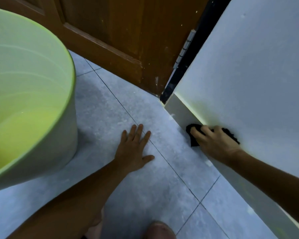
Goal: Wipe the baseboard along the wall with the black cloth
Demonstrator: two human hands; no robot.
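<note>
Here, the right hand presses the cloth to the baseboard.

Its fingers are spread and bent over the black cloth, pinning it flat against the board where the wall meets the floor; cloth edges show past the fingertips and behind the knuckles. The left hand lies palm down on the tiles, fingers splayed wide, holding nothing, near the right hand but apart from it. A green bucket stands left of the left hand, and a wooden door lies beyond both.
</note>
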